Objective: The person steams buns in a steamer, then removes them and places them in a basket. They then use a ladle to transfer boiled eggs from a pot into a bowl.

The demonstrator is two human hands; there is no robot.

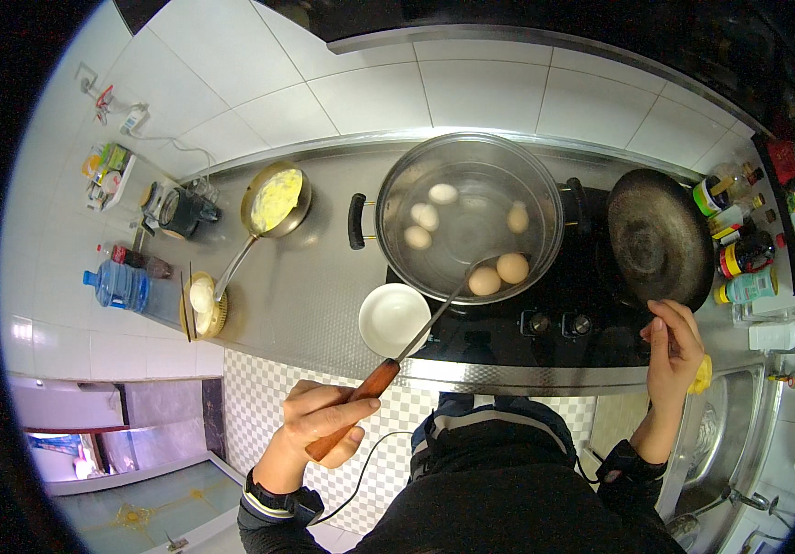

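My left hand (323,421) grips the wooden handle of a long metal ladle or skimmer (432,318). Its head dips into a wide metal pot (466,142) of water, where two brown eggs (498,274) rest at or on it. Several more eggs (425,217) lie in the water farther left and right. Just below the pot, a white bowl (392,317) stands at the hob's left edge, partly crossed by the ladle's shaft. My right hand (674,346) is raised near the rim of a dark wok (657,242), fingers bent; I see nothing in it.
A small steel pan (276,201) with yellow food stands left on the steel counter (321,277). Beyond its handle, a yellow basket (213,322) holds white items, with chopsticks alongside. Bottles (747,253) line the right side, above a sink (723,429). Black hob (494,339) knobs face me.
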